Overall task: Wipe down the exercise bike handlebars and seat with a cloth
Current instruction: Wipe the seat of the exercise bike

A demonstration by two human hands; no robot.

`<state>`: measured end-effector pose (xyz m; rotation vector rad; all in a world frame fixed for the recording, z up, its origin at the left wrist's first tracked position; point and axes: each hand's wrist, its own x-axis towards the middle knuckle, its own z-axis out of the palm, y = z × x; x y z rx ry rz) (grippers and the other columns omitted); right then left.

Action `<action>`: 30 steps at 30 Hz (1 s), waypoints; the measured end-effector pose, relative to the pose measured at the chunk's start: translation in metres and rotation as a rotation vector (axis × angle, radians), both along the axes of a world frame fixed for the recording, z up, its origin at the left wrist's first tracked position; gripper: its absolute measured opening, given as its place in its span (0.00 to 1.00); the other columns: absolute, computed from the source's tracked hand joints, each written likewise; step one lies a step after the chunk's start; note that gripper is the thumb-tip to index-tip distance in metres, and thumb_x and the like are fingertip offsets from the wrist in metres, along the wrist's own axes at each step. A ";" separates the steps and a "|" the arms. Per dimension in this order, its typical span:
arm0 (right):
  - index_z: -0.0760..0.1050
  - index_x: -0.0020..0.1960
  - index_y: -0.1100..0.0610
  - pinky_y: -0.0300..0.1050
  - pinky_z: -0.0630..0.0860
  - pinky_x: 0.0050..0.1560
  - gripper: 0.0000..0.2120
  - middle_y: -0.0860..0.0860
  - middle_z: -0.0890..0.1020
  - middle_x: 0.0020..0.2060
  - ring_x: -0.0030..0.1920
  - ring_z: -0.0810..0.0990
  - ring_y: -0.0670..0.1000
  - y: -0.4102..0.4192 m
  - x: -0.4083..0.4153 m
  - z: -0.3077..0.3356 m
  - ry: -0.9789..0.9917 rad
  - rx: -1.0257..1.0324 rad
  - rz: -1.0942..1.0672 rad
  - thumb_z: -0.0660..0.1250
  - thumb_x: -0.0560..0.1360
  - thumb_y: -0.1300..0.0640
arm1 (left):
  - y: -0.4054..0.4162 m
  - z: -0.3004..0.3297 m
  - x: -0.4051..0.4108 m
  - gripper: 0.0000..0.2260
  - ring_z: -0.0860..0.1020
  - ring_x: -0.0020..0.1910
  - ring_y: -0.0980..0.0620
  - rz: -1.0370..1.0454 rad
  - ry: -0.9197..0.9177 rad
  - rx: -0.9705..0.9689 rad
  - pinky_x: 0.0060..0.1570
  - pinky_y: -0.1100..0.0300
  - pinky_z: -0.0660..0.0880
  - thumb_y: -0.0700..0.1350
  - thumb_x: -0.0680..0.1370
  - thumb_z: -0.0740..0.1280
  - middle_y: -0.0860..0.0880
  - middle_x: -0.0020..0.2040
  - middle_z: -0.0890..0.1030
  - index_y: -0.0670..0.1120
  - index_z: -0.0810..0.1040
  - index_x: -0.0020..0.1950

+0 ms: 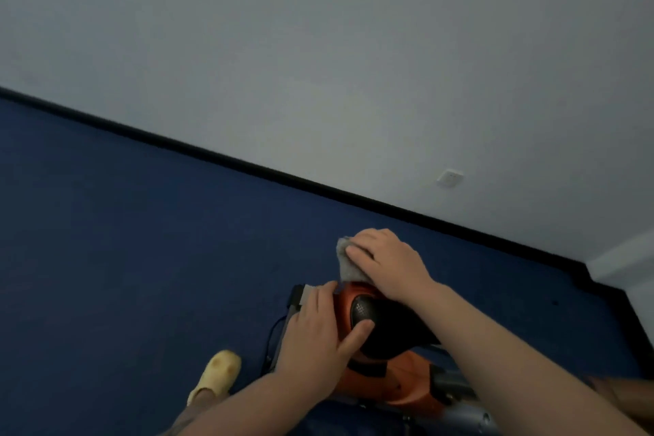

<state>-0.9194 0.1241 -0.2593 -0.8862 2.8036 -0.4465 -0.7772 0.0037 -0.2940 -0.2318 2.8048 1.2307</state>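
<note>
The exercise bike's seat [389, 327] is black with an orange rim and sits low in the middle of the head view. My right hand [393, 262] grips a grey cloth [348, 267] and presses it against the far end of the seat, fingers curled over the fabric. My left hand [318, 329] rests on the seat's left side with its fingers lying straight along the edge and its thumb on the black top. The handlebars are out of view.
Below the seat runs the bike's orange and grey frame [400, 386], with a black cable to its left. My foot in a yellow slipper [216, 375] stands on the dark blue floor [141, 241]. A pale wall with a socket [450, 178] and black skirting lies beyond.
</note>
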 end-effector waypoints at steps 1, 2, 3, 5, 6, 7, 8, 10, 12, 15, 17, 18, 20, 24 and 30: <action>0.75 0.59 0.43 0.45 0.65 0.50 0.17 0.39 0.75 0.60 0.61 0.69 0.45 -0.002 0.003 -0.003 -0.006 -0.014 -0.088 0.52 0.80 0.40 | -0.002 0.000 -0.003 0.32 0.70 0.64 0.56 -0.021 0.016 0.002 0.65 0.55 0.69 0.68 0.75 0.57 0.56 0.68 0.65 0.54 0.56 0.74; 0.74 0.60 0.43 0.45 0.65 0.50 0.17 0.40 0.74 0.60 0.61 0.69 0.46 -0.003 0.007 -0.007 0.014 -0.017 -0.149 0.52 0.81 0.40 | -0.005 0.000 -0.007 0.34 0.69 0.66 0.55 -0.049 0.037 0.015 0.65 0.55 0.68 0.68 0.75 0.59 0.56 0.70 0.63 0.54 0.55 0.75; 0.74 0.61 0.43 0.46 0.67 0.51 0.17 0.41 0.74 0.61 0.61 0.70 0.46 -0.003 0.011 -0.011 0.044 -0.018 -0.195 0.51 0.81 0.40 | -0.008 0.001 -0.011 0.35 0.68 0.67 0.55 -0.090 0.060 0.028 0.66 0.54 0.68 0.67 0.74 0.61 0.55 0.71 0.62 0.53 0.53 0.75; 0.71 0.66 0.44 0.47 0.68 0.55 0.19 0.42 0.73 0.63 0.62 0.70 0.48 -0.003 0.019 -0.014 0.092 -0.027 -0.286 0.49 0.81 0.41 | -0.015 0.003 -0.020 0.40 0.64 0.72 0.54 -0.185 0.100 0.036 0.69 0.53 0.66 0.66 0.73 0.64 0.54 0.75 0.58 0.52 0.49 0.77; 0.69 0.68 0.44 0.48 0.68 0.57 0.20 0.42 0.72 0.64 0.63 0.69 0.47 -0.002 0.022 -0.015 0.103 -0.027 -0.339 0.49 0.81 0.41 | -0.020 0.004 -0.025 0.43 0.60 0.74 0.55 -0.232 0.109 0.018 0.71 0.53 0.63 0.66 0.72 0.64 0.55 0.77 0.53 0.52 0.46 0.78; 0.68 0.69 0.44 0.47 0.67 0.59 0.20 0.41 0.71 0.66 0.64 0.68 0.47 -0.002 0.026 -0.015 0.107 -0.019 -0.389 0.48 0.82 0.42 | -0.024 0.005 -0.030 0.45 0.55 0.76 0.56 -0.276 0.114 -0.011 0.73 0.54 0.59 0.68 0.72 0.63 0.56 0.79 0.49 0.52 0.42 0.79; 0.67 0.71 0.43 0.47 0.66 0.60 0.21 0.41 0.71 0.67 0.65 0.68 0.47 -0.001 0.029 -0.014 0.104 -0.005 -0.440 0.48 0.82 0.42 | -0.029 0.005 -0.035 0.47 0.51 0.77 0.58 -0.314 0.120 -0.040 0.75 0.56 0.56 0.70 0.71 0.62 0.58 0.79 0.45 0.54 0.39 0.79; 0.64 0.73 0.44 0.47 0.66 0.60 0.21 0.41 0.70 0.69 0.66 0.68 0.47 0.003 0.032 -0.012 0.077 0.022 -0.540 0.47 0.82 0.43 | -0.036 0.007 -0.043 0.47 0.44 0.76 0.62 -0.388 0.128 -0.067 0.76 0.58 0.50 0.74 0.69 0.58 0.61 0.78 0.41 0.58 0.35 0.77; 0.63 0.73 0.44 0.47 0.67 0.59 0.22 0.42 0.71 0.68 0.65 0.69 0.47 0.009 0.035 -0.011 0.059 0.039 -0.633 0.46 0.82 0.43 | -0.043 0.010 -0.050 0.46 0.40 0.75 0.65 -0.479 0.143 -0.077 0.75 0.60 0.45 0.76 0.68 0.56 0.64 0.76 0.38 0.61 0.33 0.75; 0.68 0.69 0.46 0.46 0.68 0.56 0.20 0.43 0.77 0.61 0.58 0.74 0.48 0.023 0.047 -0.010 0.096 0.105 -0.714 0.46 0.82 0.45 | -0.047 0.016 -0.065 0.43 0.33 0.73 0.65 -0.650 0.196 -0.158 0.74 0.61 0.38 0.74 0.70 0.54 0.65 0.75 0.33 0.62 0.32 0.74; 0.73 0.61 0.47 0.46 0.68 0.53 0.19 0.44 0.80 0.52 0.52 0.76 0.49 0.036 0.057 -0.010 0.138 0.137 -0.736 0.46 0.83 0.46 | -0.046 0.019 -0.078 0.41 0.31 0.73 0.64 -0.756 0.245 -0.208 0.74 0.62 0.36 0.71 0.71 0.54 0.63 0.76 0.34 0.60 0.36 0.76; 0.75 0.56 0.47 0.47 0.68 0.52 0.18 0.44 0.81 0.49 0.50 0.76 0.50 0.043 0.061 -0.009 0.145 0.139 -0.756 0.47 0.82 0.46 | -0.043 0.020 -0.084 0.40 0.31 0.73 0.64 -0.807 0.268 -0.228 0.73 0.62 0.34 0.70 0.72 0.54 0.63 0.77 0.36 0.59 0.40 0.78; 0.75 0.49 0.48 0.47 0.67 0.51 0.20 0.44 0.80 0.44 0.47 0.76 0.50 0.058 0.068 -0.009 0.147 0.113 -0.826 0.45 0.81 0.44 | -0.037 0.021 -0.098 0.36 0.33 0.75 0.63 -0.895 0.306 -0.244 0.72 0.63 0.31 0.67 0.75 0.54 0.62 0.78 0.41 0.57 0.47 0.79; 0.75 0.57 0.52 0.49 0.69 0.52 0.16 0.51 0.78 0.53 0.55 0.75 0.55 0.094 0.072 -0.012 0.029 -0.067 -1.231 0.50 0.83 0.50 | -0.021 0.023 -0.133 0.24 0.48 0.77 0.60 -1.021 0.370 -0.257 0.74 0.62 0.35 0.59 0.82 0.52 0.59 0.78 0.56 0.56 0.57 0.78; 0.58 0.77 0.54 0.51 0.45 0.77 0.30 0.55 0.52 0.78 0.78 0.42 0.54 -0.001 0.089 -0.038 0.180 -0.104 -1.487 0.37 0.79 0.46 | -0.003 0.018 -0.161 0.15 0.73 0.63 0.57 -0.997 0.372 -0.050 0.61 0.67 0.62 0.48 0.83 0.58 0.54 0.64 0.78 0.51 0.75 0.67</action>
